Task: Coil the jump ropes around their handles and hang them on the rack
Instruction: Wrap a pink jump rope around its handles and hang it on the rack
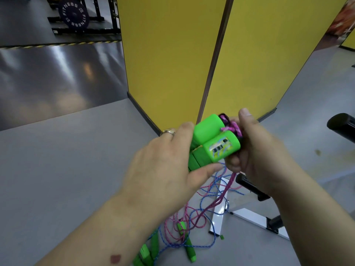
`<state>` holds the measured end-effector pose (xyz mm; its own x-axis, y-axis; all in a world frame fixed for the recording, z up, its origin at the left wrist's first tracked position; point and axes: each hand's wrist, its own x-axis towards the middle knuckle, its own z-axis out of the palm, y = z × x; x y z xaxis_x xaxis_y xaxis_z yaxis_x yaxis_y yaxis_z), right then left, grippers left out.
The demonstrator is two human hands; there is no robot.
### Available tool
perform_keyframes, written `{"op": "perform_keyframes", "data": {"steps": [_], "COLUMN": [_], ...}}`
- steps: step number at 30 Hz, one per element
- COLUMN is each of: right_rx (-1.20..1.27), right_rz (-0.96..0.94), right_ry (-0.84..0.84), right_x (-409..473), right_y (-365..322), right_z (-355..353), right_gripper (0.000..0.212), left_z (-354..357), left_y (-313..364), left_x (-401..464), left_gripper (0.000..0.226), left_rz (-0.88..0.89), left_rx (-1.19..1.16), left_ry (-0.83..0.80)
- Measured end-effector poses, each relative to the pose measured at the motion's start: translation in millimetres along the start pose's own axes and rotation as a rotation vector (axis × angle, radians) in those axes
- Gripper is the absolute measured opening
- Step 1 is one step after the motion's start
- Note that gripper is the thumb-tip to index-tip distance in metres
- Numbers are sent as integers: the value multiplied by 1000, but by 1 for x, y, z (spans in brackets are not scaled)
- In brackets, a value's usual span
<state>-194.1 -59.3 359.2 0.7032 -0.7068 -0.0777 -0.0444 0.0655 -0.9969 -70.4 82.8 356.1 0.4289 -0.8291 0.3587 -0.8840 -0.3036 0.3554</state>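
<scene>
Yellow wall panels [172, 60] behind, grey floor [67, 169] below. Left hand [169, 160] grips paired green handles [213, 143] held mid-air; right hand [257, 150] pinches pink rope [233, 129] at their ends — more ropes [192, 223] tangled on floor.

The black weight plate [73, 14] reads "FITNESS" twice around its face.

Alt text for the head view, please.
Two hands hold a pair of green handles together: the left hand grips them and the right hand pinches pink rope at their top. More ropes lie tangled on the grey floor below.
</scene>
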Motion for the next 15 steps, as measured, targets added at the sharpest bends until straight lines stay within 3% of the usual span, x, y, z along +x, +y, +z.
{"op": "perform_keyframes", "data": {"steps": [2,5,7,11,15], "right_rx": [-105,-797,-1052,-1356,-1337], "right_rz": [-56,-301,-300,-228,-176], "right_ry": [19,76,14,-173,-279], "right_x": [0,-3,-7,-16,-25], "right_y": [4,15,18,4,-17], "right_z": [-3,-2,5,21,22], "right_gripper": [40,29,26,32,36], "left_z": [-9,-11,-6,1,3], "left_y": [-4,-16,-24,-35,-39], "left_x": [4,11,12,11,8], "left_gripper": [68,53,51,53,46], "left_rz": [-113,-242,-270,-316,-240], "left_rx": [-196,-459,-485,-278,50], "left_ry": [-67,-135,-155,-257,-327]}}
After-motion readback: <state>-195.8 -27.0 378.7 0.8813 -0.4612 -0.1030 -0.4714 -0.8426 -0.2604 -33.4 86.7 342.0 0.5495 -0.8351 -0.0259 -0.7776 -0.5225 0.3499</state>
